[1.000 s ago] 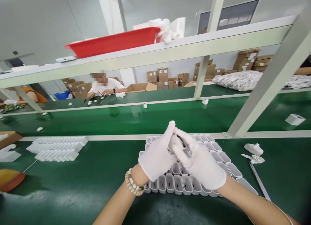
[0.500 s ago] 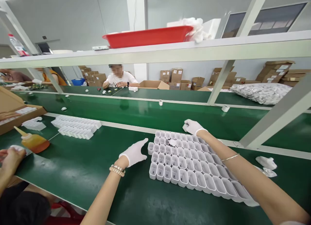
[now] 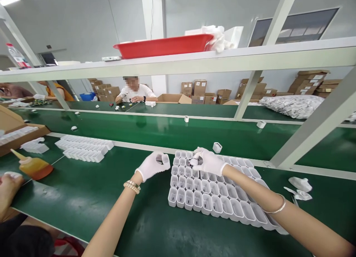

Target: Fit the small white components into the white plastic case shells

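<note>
A block of several white plastic shells (image 3: 217, 194) stands in rows on the green bench in front of me. My left hand (image 3: 152, 165), in a white glove, is closed around one white shell (image 3: 165, 159) at the block's far left corner. My right hand (image 3: 209, 162), also gloved, pinches a small dark and white part (image 3: 194, 161) over the far rows of the block. A single white shell (image 3: 217, 147) lies on the green conveyor belt just beyond my right hand.
More shell rows (image 3: 83, 147) lie at the left, near an orange bottle (image 3: 35, 167) and a neighbour's hand (image 3: 8, 186). White scraps (image 3: 299, 183) lie at the right. Slanted frame posts (image 3: 311, 127) rise behind. A person (image 3: 133, 92) sits across the belt; a red tray (image 3: 164, 46) is overhead.
My right hand has come back from the belt to the far rows and now pinches a small part. My left hand has closed on a shell. A shell now lies on the belt.
</note>
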`<act>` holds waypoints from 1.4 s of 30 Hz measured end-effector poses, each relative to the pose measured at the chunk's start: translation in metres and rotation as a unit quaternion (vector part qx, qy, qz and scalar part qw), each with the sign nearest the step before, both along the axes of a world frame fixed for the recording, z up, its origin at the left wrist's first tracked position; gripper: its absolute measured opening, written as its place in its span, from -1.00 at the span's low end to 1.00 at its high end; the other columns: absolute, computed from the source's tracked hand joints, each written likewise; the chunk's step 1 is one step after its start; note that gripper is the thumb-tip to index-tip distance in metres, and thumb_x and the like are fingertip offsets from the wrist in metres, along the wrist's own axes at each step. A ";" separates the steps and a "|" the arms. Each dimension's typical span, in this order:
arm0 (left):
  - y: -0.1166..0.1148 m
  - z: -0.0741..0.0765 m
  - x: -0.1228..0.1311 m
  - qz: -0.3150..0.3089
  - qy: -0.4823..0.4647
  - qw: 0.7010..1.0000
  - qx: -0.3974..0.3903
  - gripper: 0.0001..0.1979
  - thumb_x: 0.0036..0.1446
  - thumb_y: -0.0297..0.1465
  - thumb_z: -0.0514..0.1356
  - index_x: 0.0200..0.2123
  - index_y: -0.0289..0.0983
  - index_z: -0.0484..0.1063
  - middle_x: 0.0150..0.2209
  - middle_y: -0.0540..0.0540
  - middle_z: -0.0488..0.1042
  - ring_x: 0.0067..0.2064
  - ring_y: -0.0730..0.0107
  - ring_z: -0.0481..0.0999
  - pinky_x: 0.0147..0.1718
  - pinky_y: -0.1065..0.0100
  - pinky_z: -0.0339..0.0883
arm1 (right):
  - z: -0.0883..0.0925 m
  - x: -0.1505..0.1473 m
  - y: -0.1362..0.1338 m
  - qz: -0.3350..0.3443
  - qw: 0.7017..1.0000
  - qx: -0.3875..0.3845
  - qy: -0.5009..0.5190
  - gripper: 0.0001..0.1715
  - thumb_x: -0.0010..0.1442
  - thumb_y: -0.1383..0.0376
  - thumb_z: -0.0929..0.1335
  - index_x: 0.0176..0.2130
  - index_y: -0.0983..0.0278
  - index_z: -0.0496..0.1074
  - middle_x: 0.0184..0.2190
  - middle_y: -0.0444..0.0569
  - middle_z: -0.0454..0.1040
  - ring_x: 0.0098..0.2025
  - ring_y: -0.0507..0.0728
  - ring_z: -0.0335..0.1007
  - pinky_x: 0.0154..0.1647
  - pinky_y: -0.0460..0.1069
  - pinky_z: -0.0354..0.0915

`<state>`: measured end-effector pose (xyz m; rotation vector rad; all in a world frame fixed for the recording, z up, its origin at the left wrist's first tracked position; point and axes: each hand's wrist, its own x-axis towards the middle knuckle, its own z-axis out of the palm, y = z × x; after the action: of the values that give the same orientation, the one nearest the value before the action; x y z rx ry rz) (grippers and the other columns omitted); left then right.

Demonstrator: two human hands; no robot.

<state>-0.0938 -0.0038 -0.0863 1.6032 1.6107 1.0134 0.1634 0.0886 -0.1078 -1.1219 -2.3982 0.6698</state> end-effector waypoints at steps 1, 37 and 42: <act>0.002 0.009 0.001 0.006 -0.012 1.000 0.016 -0.77 -0.04 -0.29 0.27 -0.35 -0.25 0.30 -0.35 -0.02 0.53 -0.25 0.28 0.56 -0.22 0.27 0.45 | 0.001 -0.002 -0.001 -0.005 1.000 -0.008 0.023 -0.73 -0.18 0.30 0.56 -0.39 0.25 0.54 -0.09 0.07 0.54 0.00 0.35 0.50 0.07 0.19 0.38; -0.022 0.120 0.067 -0.270 0.240 0.887 0.288 -0.75 -0.01 -0.59 0.21 -0.24 -0.20 0.44 -0.45 0.05 0.47 -0.27 0.36 0.52 -0.26 0.36 0.41 | 0.097 0.036 -0.128 -0.082 0.973 0.115 0.181 -0.61 0.15 0.27 0.47 -0.01 -0.01 0.54 -0.21 -0.20 0.66 -0.23 0.14 0.64 -0.29 -0.10 0.59; -0.025 0.122 0.067 -0.257 0.259 0.883 0.296 -0.74 -0.04 -0.60 0.22 -0.27 -0.19 0.45 -0.44 0.06 0.49 -0.30 0.38 0.50 -0.32 0.39 0.38 | 0.094 0.036 -0.130 -0.121 0.968 0.044 0.214 -0.65 0.12 0.16 0.48 -0.05 0.00 0.59 -0.15 -0.14 0.65 -0.12 0.24 0.61 -0.16 0.02 0.60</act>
<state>-0.0263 -0.0291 0.0356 2.7256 1.0816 0.8601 0.1998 -0.0417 -0.0133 -1.0820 -1.8755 0.6394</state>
